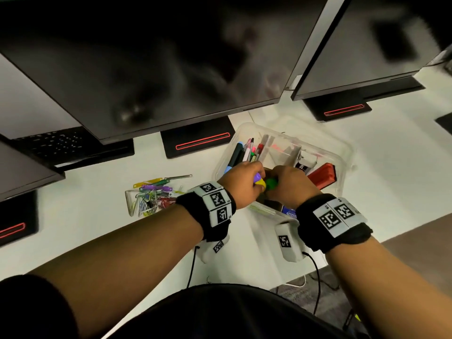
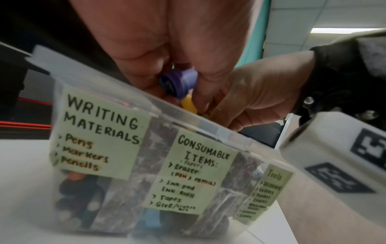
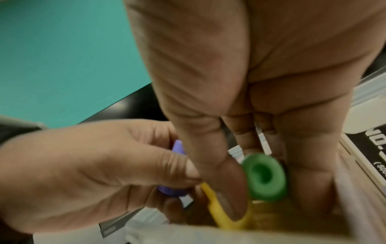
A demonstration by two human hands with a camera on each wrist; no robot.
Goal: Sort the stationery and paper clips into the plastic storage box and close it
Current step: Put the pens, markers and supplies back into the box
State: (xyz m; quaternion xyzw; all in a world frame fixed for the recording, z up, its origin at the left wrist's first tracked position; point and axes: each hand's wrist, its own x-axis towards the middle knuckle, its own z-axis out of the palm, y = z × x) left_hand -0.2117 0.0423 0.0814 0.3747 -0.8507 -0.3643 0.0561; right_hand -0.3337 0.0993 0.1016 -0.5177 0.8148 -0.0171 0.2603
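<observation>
Your left grip (image 1: 241,182) is grasping a purple piece (image 2: 180,82); your right grip (image 1: 289,184) is grasping a green piece (image 3: 264,176), both over the storage box (image 1: 342,152).

The storage box (image 1: 340,152) is clear, glossy plastic, its front wall carrying matt pale-green paper labels (image 2: 100,132) with handwritten ink. The purple piece (image 2: 179,82) and green cap (image 3: 264,180) look like smooth, matt plastic. At 9 o'clock from the box, coloured clips (image 1: 156,194) show shiny plastic and wire. The desk (image 1: 391,167) is smooth, matt white; the wristbands (image 1: 208,216) are black cloth.
</observation>
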